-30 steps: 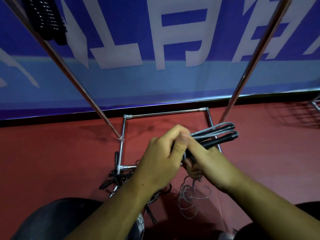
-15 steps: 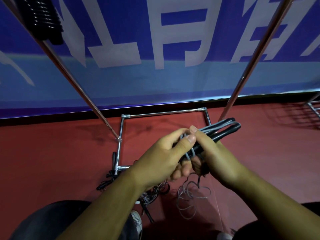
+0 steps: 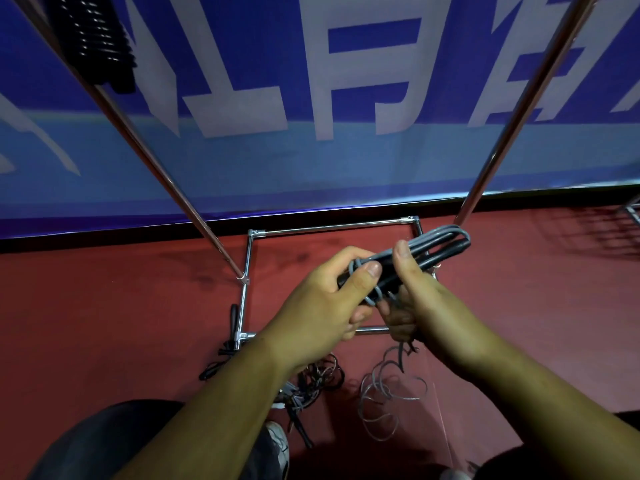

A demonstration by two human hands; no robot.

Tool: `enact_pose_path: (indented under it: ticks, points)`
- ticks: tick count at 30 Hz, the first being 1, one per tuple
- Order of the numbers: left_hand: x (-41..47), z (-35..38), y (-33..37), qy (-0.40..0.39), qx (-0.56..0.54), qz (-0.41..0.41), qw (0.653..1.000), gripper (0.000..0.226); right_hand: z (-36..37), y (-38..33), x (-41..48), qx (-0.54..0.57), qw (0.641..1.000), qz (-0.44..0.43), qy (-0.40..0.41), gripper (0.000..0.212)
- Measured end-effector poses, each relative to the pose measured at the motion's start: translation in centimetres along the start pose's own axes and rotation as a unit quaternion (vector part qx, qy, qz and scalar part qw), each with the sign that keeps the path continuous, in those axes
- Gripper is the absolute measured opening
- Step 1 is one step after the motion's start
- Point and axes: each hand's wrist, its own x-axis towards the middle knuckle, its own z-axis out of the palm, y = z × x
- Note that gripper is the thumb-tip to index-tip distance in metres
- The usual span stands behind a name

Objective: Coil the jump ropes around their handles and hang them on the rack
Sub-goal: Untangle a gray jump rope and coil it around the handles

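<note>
We look down past a blue banner [image 3: 311, 161] and red floor [image 3: 104, 323] at a chrome rack [image 3: 166, 174], where one coiled black rope [image 3: 100, 39] already hangs at upper left. In front of the rack base, both hands hold a grey jump rope [image 3: 440, 242] folded along its black handles [image 3: 453, 251]. The right hand [image 3: 426, 306] grips the bundle, thumb on top and fingers curled beneath. Since a second ago, the left hand [image 3: 322, 306] has swung round and now pinches a fresh grey turn against the handles. Loose grey slack [image 3: 388, 400] lies on the floor beside tangled black ropes [image 3: 311, 379], so we judge winding unfinished.
</note>
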Motion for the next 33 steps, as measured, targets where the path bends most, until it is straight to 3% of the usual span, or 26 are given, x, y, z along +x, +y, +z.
enact_pose_path:
  ticks: [4, 8, 12, 16, 19, 22, 27, 30, 33]
  points:
    - [0.5, -1.0, -0.2, 0.034, -0.004, 0.018, 0.999, 0.02, -0.1, -0.1, 0.3, -0.045, 0.999, 0.003, -0.002, 0.074]
    - [1.1, -2.0, -0.5, 0.091, 0.048, 0.035, 0.994, 0.014, -0.2, 0.3, 0.2, -0.075, 0.997, -0.021, 0.022, 0.052]
    - [1.3, -2.4, -0.4, 0.108, 0.07, 0.052, 0.99, 0.014, -0.2, -0.1, 0.0, -0.037, 0.999, -0.023, -0.01, 0.033]
    - [1.1, -2.4, -0.5, 0.109, 0.11, 0.058, 0.986, 0.011, -0.1, -0.4, -0.1, -0.141, 0.988, -0.058, -0.002, 0.025]
    - [0.8, -2.1, -0.5, 0.128, 0.228, 0.08, 0.962, 0.004, 0.1, -0.4, -0.2, -0.148, 0.988, -0.045, 0.004, 0.031]
    - [0.3, -1.5, -0.3, 0.135, 0.306, 0.107, 0.936, 0.008, 0.1, -0.7, -0.2, -0.059, 0.998, 0.011, 0.025, 0.038]
    - [0.5, 0.0, -1.6, 0.086, 0.424, 0.161, 0.887, 0.028, -0.3, -0.8, -0.3, -0.008, 0.99, 0.118, 0.07, 0.079]
    - [0.8, 0.7, -2.5, 0.082, 0.48, 0.196, 0.851, 0.036, -0.5, -0.5, -0.1, 0.031, 0.979, 0.176, 0.094, 0.077]
    - [0.6, 1.4, -2.6, 0.088, 0.49, 0.204, 0.843, 0.039, -0.5, -0.2, 0.2, 0.044, 0.972, 0.185, 0.14, 0.068]
